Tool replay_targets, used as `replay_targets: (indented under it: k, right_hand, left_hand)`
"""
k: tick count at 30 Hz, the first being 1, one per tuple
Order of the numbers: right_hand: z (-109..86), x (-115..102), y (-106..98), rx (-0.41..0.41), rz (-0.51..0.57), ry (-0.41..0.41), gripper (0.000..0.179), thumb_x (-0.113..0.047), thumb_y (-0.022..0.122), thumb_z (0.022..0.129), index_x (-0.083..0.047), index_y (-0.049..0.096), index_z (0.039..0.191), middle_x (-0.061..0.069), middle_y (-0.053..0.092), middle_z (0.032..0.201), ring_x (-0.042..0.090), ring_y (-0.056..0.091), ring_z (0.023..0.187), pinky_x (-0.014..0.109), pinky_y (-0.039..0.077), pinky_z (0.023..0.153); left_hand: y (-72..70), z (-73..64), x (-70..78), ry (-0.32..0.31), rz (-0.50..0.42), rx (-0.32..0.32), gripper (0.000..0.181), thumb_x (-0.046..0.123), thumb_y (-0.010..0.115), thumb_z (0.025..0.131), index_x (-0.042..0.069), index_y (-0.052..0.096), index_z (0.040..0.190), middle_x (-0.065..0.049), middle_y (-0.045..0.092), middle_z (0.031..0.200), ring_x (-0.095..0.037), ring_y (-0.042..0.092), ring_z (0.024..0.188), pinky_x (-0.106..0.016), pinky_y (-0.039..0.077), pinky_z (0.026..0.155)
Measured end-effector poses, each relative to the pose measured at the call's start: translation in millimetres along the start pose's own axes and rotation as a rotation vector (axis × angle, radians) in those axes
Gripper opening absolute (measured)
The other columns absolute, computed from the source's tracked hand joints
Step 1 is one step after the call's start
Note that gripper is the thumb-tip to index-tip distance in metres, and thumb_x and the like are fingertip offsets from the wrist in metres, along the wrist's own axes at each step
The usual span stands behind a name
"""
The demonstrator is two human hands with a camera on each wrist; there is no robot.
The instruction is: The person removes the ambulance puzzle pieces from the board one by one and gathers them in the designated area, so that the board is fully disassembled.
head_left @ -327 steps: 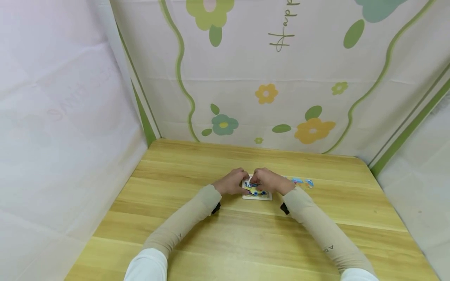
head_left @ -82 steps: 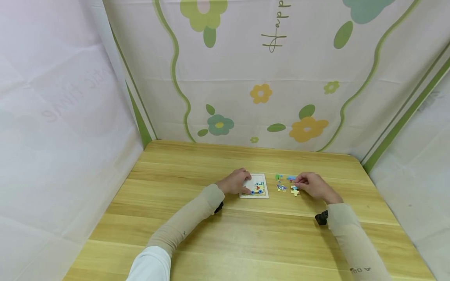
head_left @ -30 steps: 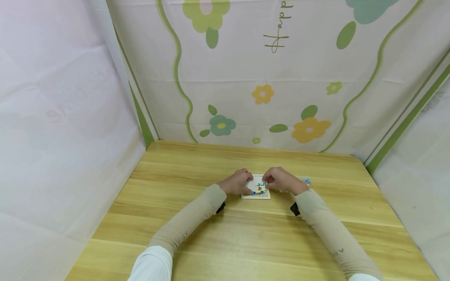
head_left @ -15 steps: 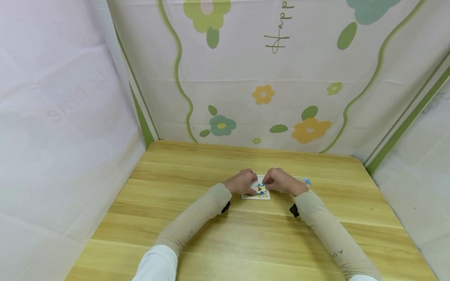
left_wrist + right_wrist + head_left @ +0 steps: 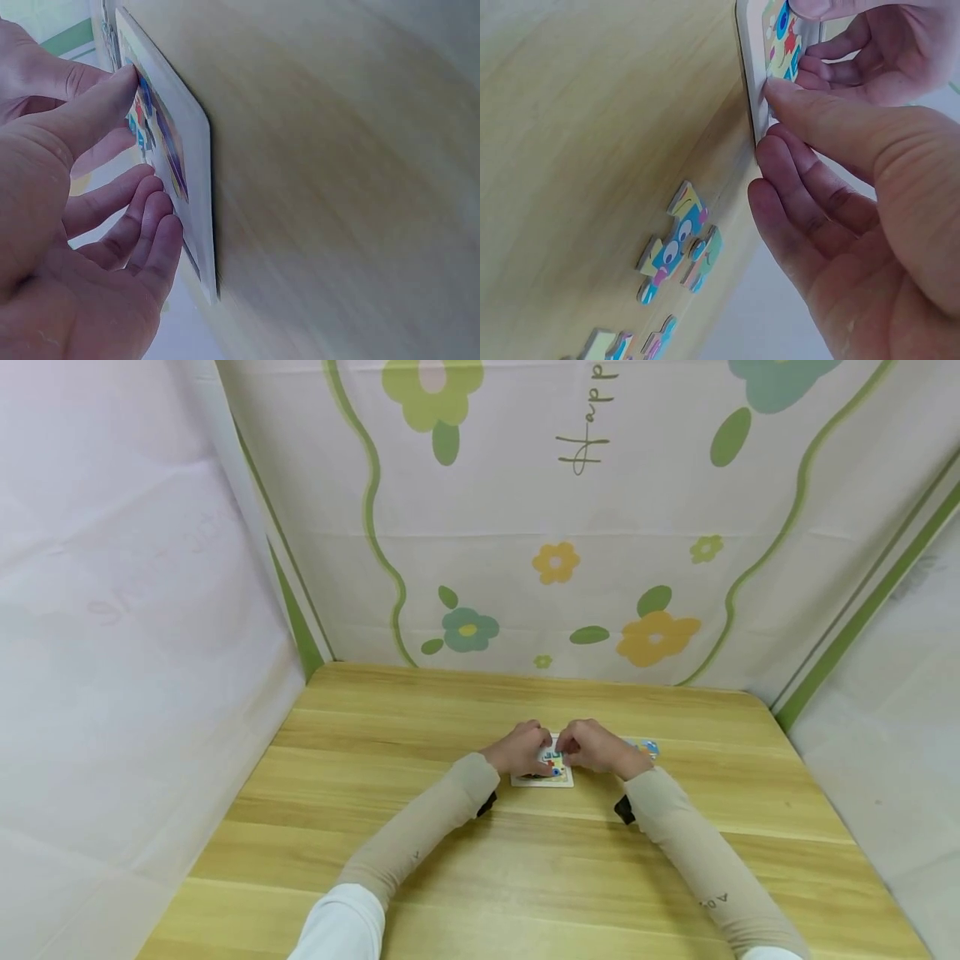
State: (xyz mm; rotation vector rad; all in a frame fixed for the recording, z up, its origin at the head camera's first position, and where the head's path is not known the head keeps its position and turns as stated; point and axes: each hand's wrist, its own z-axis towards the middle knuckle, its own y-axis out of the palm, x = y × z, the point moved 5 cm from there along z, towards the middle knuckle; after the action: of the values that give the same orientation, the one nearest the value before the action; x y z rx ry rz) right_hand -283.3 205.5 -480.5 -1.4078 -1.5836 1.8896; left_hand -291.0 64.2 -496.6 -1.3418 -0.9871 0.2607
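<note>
A small white-framed jigsaw puzzle board lies flat on the table, partly filled with a colourful picture showing blue wheels. Over its left part is my left hand. In the left wrist view, the left thumb presses on the picture and the other fingertips touch the board's surface. My right hand is at the board's right edge; in the right wrist view its extended thumb touches the picture beside the frame, with the fingers bent loosely along the edge. No loose piece shows in its grasp. The hands hide much of the picture.
Several loose puzzle pieces lie right of the board: one with cartoon eyes, a green one and a pink-and-blue one. In the head view the right hand partly covers them. White patterned cloth encloses the wooden table.
Since 2.7 s ago, my right hand has moved left from the loose pieces to the board. During the last second, my left hand has shifted right over the picture.
</note>
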Motion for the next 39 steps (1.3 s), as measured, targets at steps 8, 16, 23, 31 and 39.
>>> replay_targets:
  k: [8,16,23,31,39]
  right_hand:
    - [-0.4,4,-2,-0.01,0.071,0.052,0.007,0.001,0.072,0.097,-0.005,0.073,0.099,0.006,0.074,0.095,0.013,0.066,0.083,0.03,0.058,0.078]
    - [-2.6,9,-4,-0.023,0.161,0.064,0.008,0.0,0.068,0.101,-0.006,0.072,0.098,0.007,0.074,0.093,0.019,0.067,0.083,0.028,0.056,0.075]
    - [-3.7,13,-6,-0.018,0.172,0.083,0.005,-0.001,0.068,0.101,-0.005,0.071,0.101,0.007,0.072,0.096,0.016,0.065,0.086,0.03,0.056,0.078]
    - [-9.0,21,-10,0.029,0.174,0.118,0.004,-0.008,0.068,0.103,-0.009,0.071,0.1,0.003,0.071,0.095,0.015,0.064,0.085,0.031,0.055,0.078]
    - [-31.0,40,-24,0.078,0.163,0.14,0.005,-0.014,0.068,0.104,-0.013,0.07,0.1,0.003,0.072,0.094,0.014,0.065,0.083,0.029,0.054,0.074]
  left_hand:
    - [-0.2,-0.8,1.8,-0.006,0.01,-0.002,0.049,0.036,0.082,0.094,0.005,0.069,0.13,-0.006,0.066,0.125,-0.016,0.053,0.109,-0.03,0.047,0.101]
    - [-0.2,-0.6,0.8,-0.021,-0.003,-0.007,0.05,0.036,0.082,0.094,0.006,0.068,0.131,-0.006,0.063,0.126,-0.016,0.052,0.108,-0.028,0.047,0.099]
    - [-0.8,0.7,1.2,-0.021,0.0,-0.011,0.052,0.038,0.081,0.094,0.006,0.067,0.133,-0.006,0.062,0.126,-0.015,0.052,0.108,-0.027,0.047,0.098]
    - [-0.5,-0.8,0.7,-0.024,0.001,-0.015,0.055,0.038,0.08,0.095,0.005,0.065,0.136,-0.007,0.062,0.129,-0.016,0.051,0.11,-0.026,0.046,0.098]
    - [-0.1,-2.9,1.5,-0.041,-0.017,-0.017,0.056,0.038,0.08,0.095,0.005,0.065,0.139,-0.007,0.061,0.133,-0.017,0.052,0.114,-0.027,0.046,0.102]
